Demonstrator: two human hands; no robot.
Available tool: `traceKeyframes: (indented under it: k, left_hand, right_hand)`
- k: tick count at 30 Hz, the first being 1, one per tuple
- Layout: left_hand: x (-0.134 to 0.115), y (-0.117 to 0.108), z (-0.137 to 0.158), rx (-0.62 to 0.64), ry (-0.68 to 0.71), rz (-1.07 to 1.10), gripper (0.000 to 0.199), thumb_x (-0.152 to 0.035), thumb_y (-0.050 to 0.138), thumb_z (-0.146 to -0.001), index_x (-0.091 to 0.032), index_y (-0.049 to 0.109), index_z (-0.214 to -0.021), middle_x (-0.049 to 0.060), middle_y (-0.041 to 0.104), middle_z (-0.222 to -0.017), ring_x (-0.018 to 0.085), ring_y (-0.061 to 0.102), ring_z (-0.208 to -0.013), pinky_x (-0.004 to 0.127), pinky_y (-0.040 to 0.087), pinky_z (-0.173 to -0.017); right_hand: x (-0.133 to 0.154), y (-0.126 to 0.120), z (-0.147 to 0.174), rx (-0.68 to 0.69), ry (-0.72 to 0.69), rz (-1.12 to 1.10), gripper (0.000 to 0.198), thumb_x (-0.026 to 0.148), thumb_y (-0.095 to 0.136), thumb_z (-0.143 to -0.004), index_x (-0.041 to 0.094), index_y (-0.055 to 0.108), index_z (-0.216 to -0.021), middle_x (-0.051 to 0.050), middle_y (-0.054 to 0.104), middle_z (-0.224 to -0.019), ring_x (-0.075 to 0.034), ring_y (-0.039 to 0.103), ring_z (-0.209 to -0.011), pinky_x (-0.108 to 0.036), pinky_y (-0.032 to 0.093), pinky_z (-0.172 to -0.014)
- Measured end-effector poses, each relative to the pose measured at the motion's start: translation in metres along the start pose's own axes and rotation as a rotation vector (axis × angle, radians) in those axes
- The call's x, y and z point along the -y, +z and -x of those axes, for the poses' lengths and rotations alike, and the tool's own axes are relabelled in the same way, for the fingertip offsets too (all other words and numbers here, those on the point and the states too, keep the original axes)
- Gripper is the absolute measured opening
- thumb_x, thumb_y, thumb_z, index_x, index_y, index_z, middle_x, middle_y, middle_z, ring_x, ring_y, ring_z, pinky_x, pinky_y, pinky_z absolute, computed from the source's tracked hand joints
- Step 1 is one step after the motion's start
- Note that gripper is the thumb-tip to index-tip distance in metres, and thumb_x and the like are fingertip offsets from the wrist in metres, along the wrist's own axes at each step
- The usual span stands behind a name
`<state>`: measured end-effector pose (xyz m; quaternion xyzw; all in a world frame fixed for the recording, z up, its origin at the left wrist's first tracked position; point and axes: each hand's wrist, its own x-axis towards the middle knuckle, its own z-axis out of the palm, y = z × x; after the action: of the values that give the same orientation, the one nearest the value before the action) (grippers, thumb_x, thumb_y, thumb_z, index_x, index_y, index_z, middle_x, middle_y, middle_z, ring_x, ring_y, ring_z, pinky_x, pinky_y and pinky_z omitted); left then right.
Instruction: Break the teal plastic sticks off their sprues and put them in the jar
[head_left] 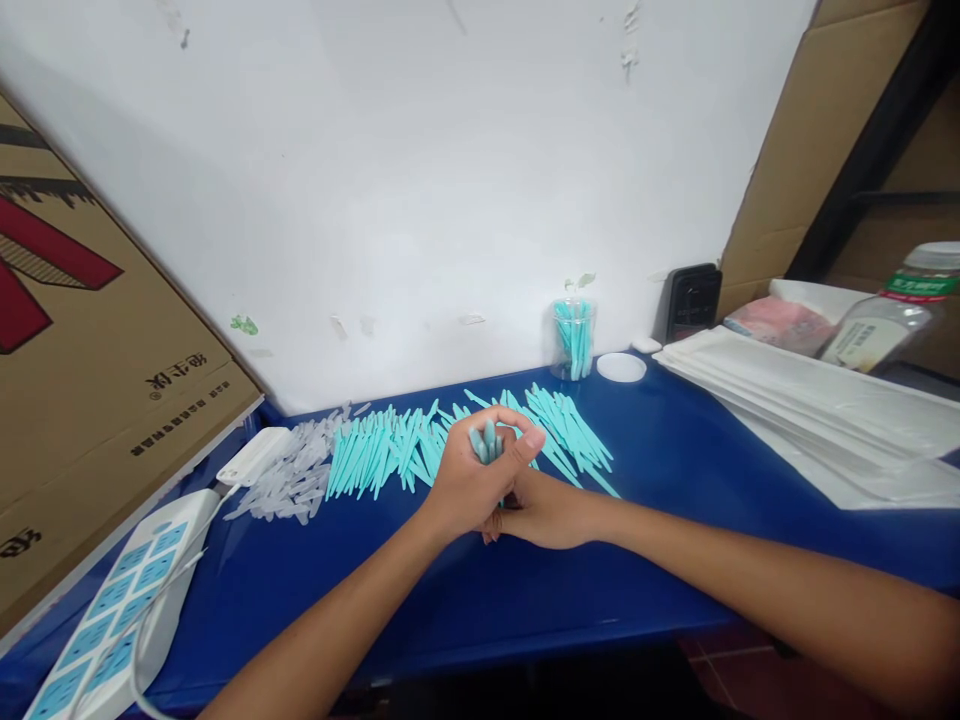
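Observation:
My left hand (472, 475) curls round a small bundle of slim turquoise plastic sticks (487, 441), whose rounded ends poke up between thumb and fingers. Pressed against it from below and to the right is my right hand (551, 508), closed, with its fingers mostly hidden behind the left one. What it grips cannot be made out. Behind both hands, many loose turquoise sticks (382, 450) lie in a row on the blue table (420, 620). Left of them is a pile of translucent greyish slim pieces (292, 470).
Against the wall stands a clear cup (575, 340) of turquoise sticks, beside a white round lid (621, 367). White plastic bags (810, 420) and a bottle (892, 310) are at right. A power strip (127, 610), a white adapter (255, 456) and a cardboard box (97, 400) occupy the left.

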<state>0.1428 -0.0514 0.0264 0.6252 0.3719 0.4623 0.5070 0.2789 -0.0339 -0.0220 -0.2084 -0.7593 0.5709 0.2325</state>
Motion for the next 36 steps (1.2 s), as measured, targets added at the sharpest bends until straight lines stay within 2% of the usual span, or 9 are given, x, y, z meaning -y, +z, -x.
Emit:
traceKeyframes:
  k: [6,10,13,16,19,22,27,31,36]
  left_hand:
    - [0.007,-0.002,0.006,0.036,-0.010,0.012,0.032,-0.052,0.081,-0.083,-0.022,0.069,-0.088,-0.006,0.046,-0.049,0.009,0.039,-0.041,0.025,0.030,-0.045]
    - [0.010,0.000,0.006,0.037,-0.044,0.109,0.040,-0.058,0.072,-0.089,-0.020,0.064,-0.080,-0.008,0.038,-0.045,0.007,0.029,-0.037,0.023,0.025,-0.039]
    - [0.007,-0.003,0.001,-0.082,-0.022,0.290,0.044,-0.061,0.067,-0.093,-0.021,0.056,-0.078,-0.011,0.027,-0.047,0.006,0.017,-0.038,0.022,0.019,-0.037]
    - [0.004,-0.011,-0.005,-0.253,0.030,0.380,0.047,-0.064,0.066,-0.092,-0.022,0.051,-0.079,-0.010,0.027,-0.050,0.007,0.030,-0.041,0.021,0.034,-0.043]
    - [0.003,-0.019,-0.009,-0.318,-0.004,0.398,0.048,-0.067,0.064,-0.092,-0.022,0.050,-0.080,-0.005,0.042,-0.054,0.017,0.065,-0.073,0.023,0.049,-0.060]
    - [0.004,-0.021,-0.009,-0.269,-0.044,0.378,0.044,-0.067,0.061,-0.095,-0.023,0.054,-0.090,0.006,0.073,-0.089,0.026,0.067,-0.116,0.030,0.055,-0.075]
    - [0.013,-0.022,-0.007,-0.275,-0.044,0.341,0.051,-0.068,0.055,-0.096,-0.021,0.060,-0.116,0.015,0.067,-0.140,0.029,0.059,-0.134,0.040,0.050,-0.104]
    - [0.023,-0.025,-0.010,-0.284,-0.115,0.309,0.049,-0.067,0.057,-0.094,-0.018,0.063,-0.100,0.015,0.076,-0.108,0.028,0.068,-0.110,0.039,0.053,-0.090]
    - [0.029,-0.023,-0.010,-0.195,-0.054,0.144,0.043,-0.058,0.057,-0.097,-0.018,0.068,-0.085,0.010,0.073,-0.092,0.025,0.068,-0.097,0.035,0.050,-0.085]
  right_hand:
    - [-0.003,0.000,-0.002,-0.083,0.037,0.030,0.016,0.023,0.076,-0.081,0.019,0.063,-0.089,-0.003,0.069,-0.088,-0.023,0.070,-0.089,-0.036,0.056,-0.077]
    - [-0.005,-0.001,-0.003,0.020,0.046,-0.017,0.007,0.023,0.070,-0.086,0.018,0.066,-0.083,-0.005,0.071,-0.089,-0.023,0.069,-0.093,-0.037,0.055,-0.087]
    - [-0.003,0.000,-0.002,0.062,0.053,-0.042,0.022,0.038,0.068,-0.094,0.018,0.063,-0.087,-0.001,0.065,-0.079,-0.018,0.065,-0.079,-0.033,0.053,-0.080]
    - [0.002,0.001,0.000,-0.022,0.070,-0.088,0.039,0.058,0.060,-0.099,0.020,0.057,-0.101,0.005,0.050,-0.070,-0.013,0.049,-0.061,-0.028,0.045,-0.063]
    - [0.007,0.000,0.001,-0.182,0.017,-0.063,0.047,0.068,0.046,-0.102,0.021,0.053,-0.099,0.005,0.044,-0.074,-0.012,0.041,-0.062,-0.026,0.038,-0.059]
    - [0.017,-0.014,0.000,-0.239,0.005,0.153,0.059,0.070,0.030,-0.105,0.019,0.057,-0.090,0.002,0.044,-0.072,-0.014,0.041,-0.065,-0.028,0.036,-0.061]
    - [0.056,-0.102,0.012,-0.451,-0.054,0.553,0.063,0.070,0.029,-0.105,0.018,0.063,-0.094,-0.005,0.058,-0.082,-0.018,0.049,-0.070,-0.030,0.038,-0.065]
    - [0.087,-0.218,0.026,-0.721,0.211,1.080,0.050,0.048,0.035,-0.111,0.014,0.069,-0.101,-0.012,0.068,-0.098,-0.018,0.057,-0.083,-0.033,0.037,-0.076]
    - [0.096,-0.309,0.019,-0.501,0.658,1.411,0.052,0.047,0.048,-0.102,0.003,0.075,-0.099,-0.016,0.075,-0.105,-0.013,0.062,-0.087,-0.037,0.033,-0.076]
